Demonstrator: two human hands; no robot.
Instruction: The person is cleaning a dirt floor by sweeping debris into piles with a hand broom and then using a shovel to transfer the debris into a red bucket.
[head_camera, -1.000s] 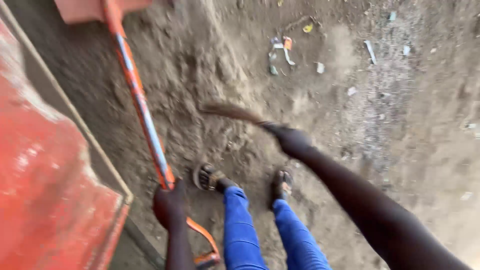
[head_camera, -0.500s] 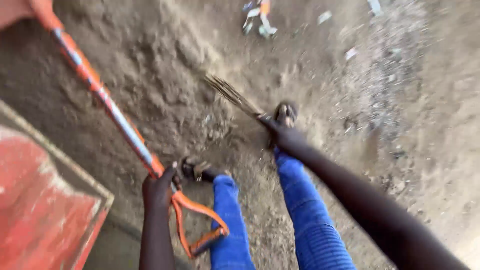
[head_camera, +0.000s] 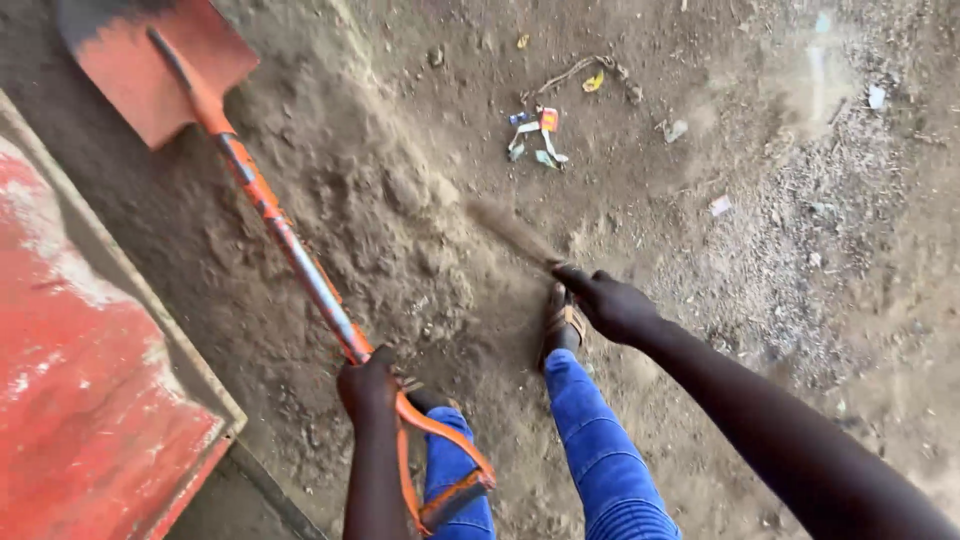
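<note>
We see our left hand (head_camera: 368, 385) clenched round the lower end of an orange shovel (head_camera: 270, 215), just above its D-shaped grip (head_camera: 445, 470), which hangs down by our left knee. The shovel's long axis runs diagonally, from that hand at bottom centre up and away to the left, ending in the orange blade (head_camera: 150, 75) near the top left corner; the blade lies flat-ish on the ground, well apart from both hands. Our right hand (head_camera: 610, 305) is closed on a small hand broom (head_camera: 515, 232), a thin bundle of bristles, blurred, that points up and left from the fist toward a ridge of loose dirt (head_camera: 385, 200). That dirt pile lies between the shovel shaft and the broom, stretching roughly parallel to the shaft. So the broom tip sits on the right flank of the pile, the shaft on its left flank, and the blade far up-left of the pile's near end. The right hand is nearer to the dirt; the left hand is nearer to the shovel's grip end only. Our blue-trousered legs and a sandalled foot (head_camera: 562, 325) stand just under the right hand. A red slab (head_camera: 90, 380) with a pale edge fills the left side. Small litter scraps (head_camera: 540, 135) lie further off, beyond the broom.
</note>
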